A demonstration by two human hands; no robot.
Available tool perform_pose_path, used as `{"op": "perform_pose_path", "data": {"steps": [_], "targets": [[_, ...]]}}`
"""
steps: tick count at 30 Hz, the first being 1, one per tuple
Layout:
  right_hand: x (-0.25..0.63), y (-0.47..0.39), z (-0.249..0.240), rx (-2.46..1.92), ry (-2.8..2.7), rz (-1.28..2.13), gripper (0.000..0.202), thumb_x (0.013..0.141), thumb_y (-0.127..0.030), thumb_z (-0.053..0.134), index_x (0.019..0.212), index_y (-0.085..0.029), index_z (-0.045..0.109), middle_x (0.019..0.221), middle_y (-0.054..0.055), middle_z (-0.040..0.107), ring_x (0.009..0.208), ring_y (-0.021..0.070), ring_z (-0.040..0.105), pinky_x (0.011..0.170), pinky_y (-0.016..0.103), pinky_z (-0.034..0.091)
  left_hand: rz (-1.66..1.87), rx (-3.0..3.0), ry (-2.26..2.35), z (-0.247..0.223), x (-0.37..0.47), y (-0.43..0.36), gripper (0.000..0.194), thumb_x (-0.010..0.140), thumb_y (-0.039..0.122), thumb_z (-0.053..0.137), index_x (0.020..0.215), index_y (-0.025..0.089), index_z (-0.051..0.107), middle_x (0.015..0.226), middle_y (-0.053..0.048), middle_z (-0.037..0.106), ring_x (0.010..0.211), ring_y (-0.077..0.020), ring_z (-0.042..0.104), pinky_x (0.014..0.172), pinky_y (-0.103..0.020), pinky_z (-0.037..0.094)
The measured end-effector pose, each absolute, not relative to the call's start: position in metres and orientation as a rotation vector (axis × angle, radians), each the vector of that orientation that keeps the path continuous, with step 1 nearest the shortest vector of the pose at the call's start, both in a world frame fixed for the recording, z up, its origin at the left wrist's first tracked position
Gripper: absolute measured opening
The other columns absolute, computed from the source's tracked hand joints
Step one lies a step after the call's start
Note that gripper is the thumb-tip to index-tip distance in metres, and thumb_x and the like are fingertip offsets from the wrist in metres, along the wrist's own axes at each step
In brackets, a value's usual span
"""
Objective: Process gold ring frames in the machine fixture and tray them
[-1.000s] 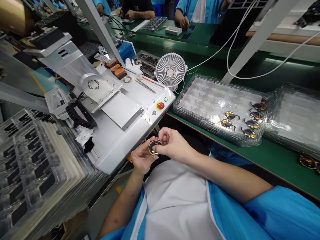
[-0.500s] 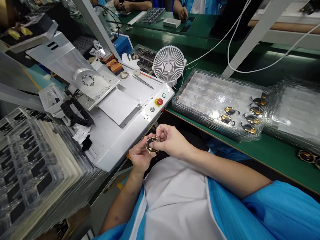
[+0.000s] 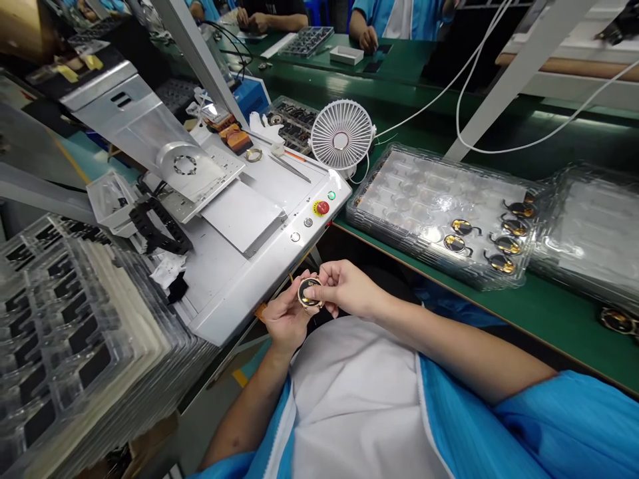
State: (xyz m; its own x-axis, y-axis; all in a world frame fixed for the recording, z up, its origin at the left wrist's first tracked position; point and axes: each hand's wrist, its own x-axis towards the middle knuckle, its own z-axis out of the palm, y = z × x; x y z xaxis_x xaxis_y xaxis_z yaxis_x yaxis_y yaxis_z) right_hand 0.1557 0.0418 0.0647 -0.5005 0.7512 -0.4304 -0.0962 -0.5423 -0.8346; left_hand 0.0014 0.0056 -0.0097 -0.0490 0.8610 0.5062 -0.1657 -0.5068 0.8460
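A round part with a gold rim and a black and gold inside [image 3: 310, 293] is held up in front of my body, just past the machine's front edge. My left hand [image 3: 288, 315] has its fingers round the rim from the left and below. From the right, my right hand [image 3: 348, 290] rests its thumb on the black inside, its other fingers bent at the rim. Similar black and gold round parts [image 3: 508, 245] with curved tails lie in a clear tray [image 3: 399, 216] to the right.
The white machine [image 3: 259, 269] bears a metal fixture [image 3: 192, 174], tweezers [image 3: 292, 167] and red and green buttons. Behind it stands a white fan [image 3: 342, 135]. Stacked trays [image 3: 64, 319] rise at the left, more [image 3: 594, 226] at the right. Other people's hands [image 3: 368, 38] are across the green bench.
The camera view has shifted slightly, so everything sits a little lower and further right. Both hands still hold the round part; the right hand's fingers have moved down along its rim.
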Motion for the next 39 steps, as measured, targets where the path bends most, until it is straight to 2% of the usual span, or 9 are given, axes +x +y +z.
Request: {"op": "perform_pose_path", "data": {"steps": [5,10,13,16,19,23,29,34,39], "targets": [[0.147,0.042,0.069,-1.109,-0.994,2.106,0.083,0.030,-0.069,0.091,0.067,-0.013,0.042,0.046,-0.004,0.055,0.034,0.0053,0.046,0.031,0.016,0.040,1.709,1.425,0.788,-0.008,-0.003,0.006,0.053,0.080,0.015,0.085,0.129,0.029,0.070,0.126,-0.011,0.068,0.111,-0.0276,0.070,0.098,-0.038,0.061],[0.139,0.069,0.072,-1.114,-1.199,2.082,0.076,0.038,-0.062,0.094,0.078,-0.011,0.054,0.054,-0.002,0.061,0.041,0.0061,0.054,0.036,0.016,0.046,1.806,1.276,0.840,-0.001,-0.011,0.008,0.044,0.083,0.015,0.082,0.124,0.029,0.073,0.122,-0.009,0.072,0.112,-0.0243,0.071,0.096,-0.030,0.061],[0.130,0.108,0.074,-1.202,-1.248,1.895,0.068,0.054,-0.057,0.091,0.092,-0.014,0.054,0.057,-0.004,0.062,0.039,0.0052,0.051,0.034,0.017,0.043,1.750,1.183,0.833,0.007,-0.018,0.008,0.039,0.086,0.019,0.081,0.123,0.028,0.073,0.123,-0.009,0.072,0.116,-0.0253,0.069,0.102,-0.033,0.058],[0.119,0.150,0.080,-1.313,-1.159,1.686,0.045,0.078,-0.049,0.077,0.093,-0.016,0.050,0.051,-0.006,0.055,0.034,0.0047,0.043,0.034,0.018,0.037,1.631,1.143,0.807,0.013,-0.025,0.007,0.033,0.089,0.019,0.076,0.121,0.030,0.071,0.125,-0.006,0.068,0.114,-0.0280,0.070,0.102,-0.043,0.059],[0.111,0.173,0.088,-1.346,-1.186,1.609,0.026,0.089,-0.034,0.066,0.081,-0.014,0.050,0.048,-0.005,0.051,0.032,0.0032,0.039,0.035,0.017,0.032,1.588,1.222,0.860,0.015,-0.030,0.005,0.043,0.085,0.013,0.079,0.124,0.030,0.069,0.122,-0.006,0.067,0.100,-0.0213,0.075,0.088,-0.033,0.064],[0.117,0.159,0.093,-1.245,-1.238,1.588,0.025,0.089,-0.030,0.063,0.077,-0.014,0.049,0.046,-0.006,0.049,0.031,0.0023,0.036,0.034,0.016,0.029,1.678,1.374,0.965,0.014,-0.032,0.003,0.062,0.073,0.004,0.085,0.128,0.026,0.066,0.118,-0.008,0.072,0.098,-0.0158,0.074,0.084,-0.022,0.062],[0.144,0.093,0.090,-1.103,-1.566,1.840,0.054,0.071,-0.061,0.077,0.079,-0.014,0.051,0.047,-0.006,0.052,0.034,0.0025,0.040,0.035,0.014,0.030,1.648,1.554,1.214,0.015,-0.027,0.004,0.068,0.073,0.010,0.087,0.136,0.016,0.059,0.123,-0.016,0.071,0.107,-0.0208,0.073,0.093,-0.027,0.062],[0.150,0.069,0.084,-1.180,-1.696,1.784,0.048,0.075,-0.056,0.075,0.080,-0.012,0.055,0.053,-0.003,0.057,0.042,0.0007,0.047,0.042,0.010,0.033,1.600,1.651,1.274,0.018,-0.021,0.007,0.069,0.077,0.017,0.086,0.139,0.014,0.056,0.125,-0.018,0.069,0.109,-0.0244,0.072,0.093,-0.034,0.064],[0.150,0.067,0.080,-1.228,-1.762,1.617,0.035,0.082,-0.046,0.067,0.081,-0.012,0.057,0.060,0.000,0.063,0.047,-0.0001,0.049,0.047,0.009,0.033,1.639,1.718,1.226,0.019,-0.018,0.007,0.067,0.076,0.011,0.085,0.137,0.016,0.058,0.125,-0.016,0.070,0.110,-0.0221,0.072,0.094,-0.030,0.063]]}}
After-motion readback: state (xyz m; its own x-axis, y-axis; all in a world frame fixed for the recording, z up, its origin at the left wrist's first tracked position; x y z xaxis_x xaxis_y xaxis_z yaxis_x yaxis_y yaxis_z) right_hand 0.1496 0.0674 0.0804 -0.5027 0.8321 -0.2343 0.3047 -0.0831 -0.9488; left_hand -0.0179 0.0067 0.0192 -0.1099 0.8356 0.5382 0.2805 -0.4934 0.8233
